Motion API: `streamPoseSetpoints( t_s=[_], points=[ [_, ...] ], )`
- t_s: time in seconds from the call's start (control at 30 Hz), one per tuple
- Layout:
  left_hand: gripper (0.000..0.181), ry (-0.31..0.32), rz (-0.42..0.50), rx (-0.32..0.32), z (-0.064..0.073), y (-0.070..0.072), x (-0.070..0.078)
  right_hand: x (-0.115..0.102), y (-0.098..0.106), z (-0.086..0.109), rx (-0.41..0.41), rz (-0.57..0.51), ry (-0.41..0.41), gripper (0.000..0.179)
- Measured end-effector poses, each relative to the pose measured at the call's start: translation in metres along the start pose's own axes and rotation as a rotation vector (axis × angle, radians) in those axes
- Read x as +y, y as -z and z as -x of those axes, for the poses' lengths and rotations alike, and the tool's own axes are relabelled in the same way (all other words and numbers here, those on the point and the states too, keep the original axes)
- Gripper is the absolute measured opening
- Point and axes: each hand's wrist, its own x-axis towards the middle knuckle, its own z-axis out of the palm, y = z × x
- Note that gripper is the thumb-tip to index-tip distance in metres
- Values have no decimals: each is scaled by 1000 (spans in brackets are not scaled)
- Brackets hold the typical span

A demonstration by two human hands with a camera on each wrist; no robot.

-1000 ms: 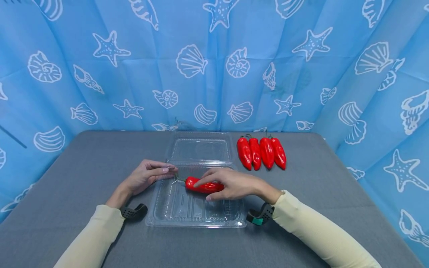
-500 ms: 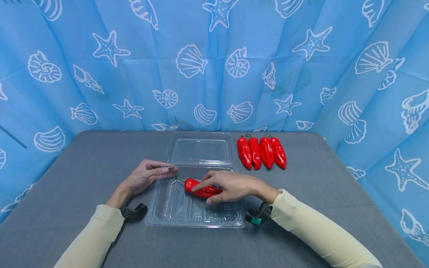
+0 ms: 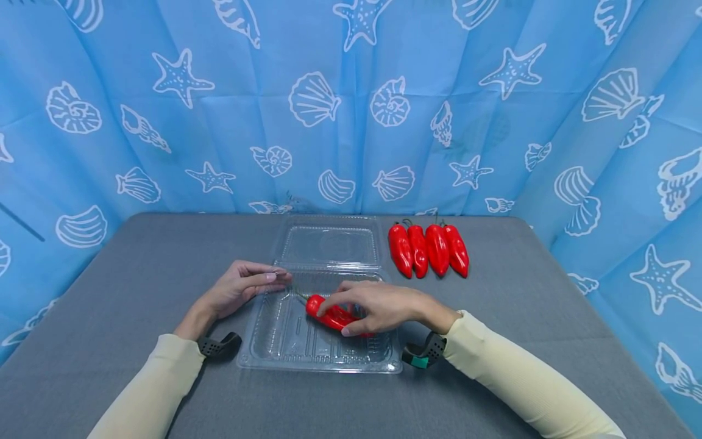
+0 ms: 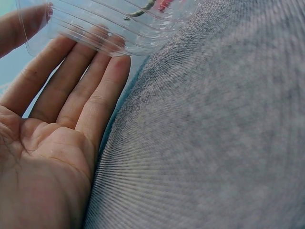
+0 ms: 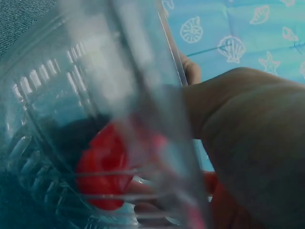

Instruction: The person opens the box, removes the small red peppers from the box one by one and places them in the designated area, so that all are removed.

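An open clear plastic clamshell container [image 3: 274, 341] lies on the table, its lid folded back behind it. My left hand [image 3: 241, 288] pinches the container's left rim, thumb on one side and straight fingers on the other, as the left wrist view shows. Over the tray, my right hand [image 3: 386, 305] holds a glossy red pepper [image 3: 315, 304] from above between thumb and fingers. The green stem points back left and the tip slants toward the front right, partly under the hand. Through the clear wall in the right wrist view, the pepper's red end [image 5: 102, 176] shows.
Several more red peppers [image 3: 437, 250] lie side by side at the back right of the grey table [image 3: 521, 292], beside the clear lid [image 3: 331, 244]. A blue curtain [image 3: 241, 122] with white shells and starfish hangs behind the table's back edge.
In my right hand the pepper has turned from nearly level to slanted, its tip now nearer the front right. Its stem end has drawn a little away from the left hand, which stays put.
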Motion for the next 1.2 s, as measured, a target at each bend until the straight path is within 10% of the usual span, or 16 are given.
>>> streamPoseSetpoints(
  t_s=[0.47, 1.2],
  points=[
    [28, -11, -6, -9, 0, 1, 0, -1, -1, 1, -119, 69, 12, 57],
    [28, -20, -18, -13, -1, 1, -2, 4, -3, 6, 84, -151, 70, 51]
  ],
)
